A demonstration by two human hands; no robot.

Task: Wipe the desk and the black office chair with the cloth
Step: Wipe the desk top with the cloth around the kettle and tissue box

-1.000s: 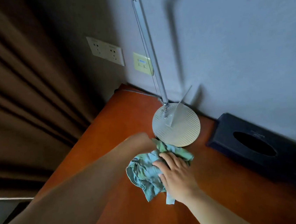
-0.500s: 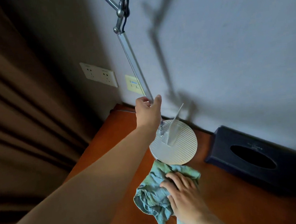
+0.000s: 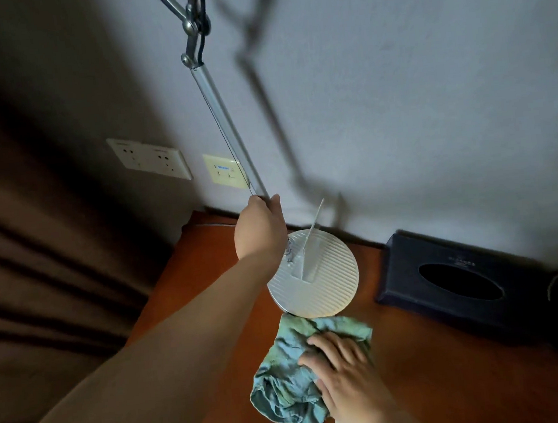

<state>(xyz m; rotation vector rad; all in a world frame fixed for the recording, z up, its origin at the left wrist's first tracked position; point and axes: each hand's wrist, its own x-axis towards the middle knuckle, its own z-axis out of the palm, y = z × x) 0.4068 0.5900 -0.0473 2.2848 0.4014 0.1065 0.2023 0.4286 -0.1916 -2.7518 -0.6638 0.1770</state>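
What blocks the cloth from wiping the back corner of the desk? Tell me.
The lamp base stands on the desk directly beyond the cloth, between it and the wall corner. The left hand grips the lamp pole; the right hand presses the cloth.

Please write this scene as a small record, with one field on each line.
surface: orange-brown desk
left hand: grips the lamp's arm low down
right hand: flat on the cloth, pressing it to the desk
cloth: green, crumpled, just in front of the lamp base
right of base: black tissue box
wall: two socket plates
left: brown curtain
chair: not in view
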